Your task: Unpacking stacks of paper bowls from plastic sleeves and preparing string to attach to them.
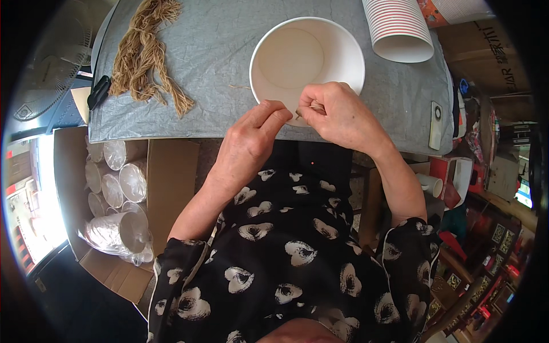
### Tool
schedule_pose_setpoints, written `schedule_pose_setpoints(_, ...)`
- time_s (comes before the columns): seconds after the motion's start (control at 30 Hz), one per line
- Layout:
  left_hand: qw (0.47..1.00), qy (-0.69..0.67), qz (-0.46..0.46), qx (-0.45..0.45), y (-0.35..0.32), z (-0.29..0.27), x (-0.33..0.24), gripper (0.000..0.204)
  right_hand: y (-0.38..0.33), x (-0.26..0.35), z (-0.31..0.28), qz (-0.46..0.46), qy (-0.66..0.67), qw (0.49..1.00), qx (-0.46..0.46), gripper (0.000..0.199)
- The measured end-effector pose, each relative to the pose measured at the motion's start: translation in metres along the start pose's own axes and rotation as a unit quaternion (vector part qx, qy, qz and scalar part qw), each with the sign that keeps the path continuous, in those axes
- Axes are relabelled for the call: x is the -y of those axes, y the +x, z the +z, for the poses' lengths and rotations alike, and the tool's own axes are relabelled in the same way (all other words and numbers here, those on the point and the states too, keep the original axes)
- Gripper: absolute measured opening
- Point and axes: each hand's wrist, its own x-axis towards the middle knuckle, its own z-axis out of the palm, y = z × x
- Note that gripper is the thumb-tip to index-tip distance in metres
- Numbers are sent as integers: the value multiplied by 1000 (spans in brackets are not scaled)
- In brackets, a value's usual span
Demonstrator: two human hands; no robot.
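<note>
My right hand (343, 117) is closed in front of a large white paper tub (340, 60), with a short piece of brown twine (317, 107) showing between its curled fingers. Close beside it on the left, my left hand (251, 138) is pinched, thumb and fingers pressed together. What that pinch holds, if anything, is too small to make out. Both hands are at the table's near edge, by the tub's lower rim. The tub's open mouth faces me, and its pale round bottom shows inside. A loose strand (239, 87) lies left of the tub.
A bundle of brown twine (137, 57) lies at the left on the grey-covered table (211, 51), near a black-handled tool (99, 92). Stacked white paper cups (398, 28) lie at the far right. A cardboard box (171, 177) below left holds several plastic-wrapped cup stacks (117, 234).
</note>
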Motion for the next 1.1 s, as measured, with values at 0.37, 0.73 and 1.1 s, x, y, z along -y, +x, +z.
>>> schedule_pose_setpoints(0.37,997,61,40,-20,8,-1,6,31,11,1,-5,2,-49,997,52,14)
schedule_pose_setpoints(0.73,995,76,-40,40,21,-7,-7,23,9,1,-20,-27,20,999,10,12)
schedule_pose_setpoints(1.1,995,23,-92,-17,49,1,-13,17,-20,-22,43,-25,145,946,-287,13)
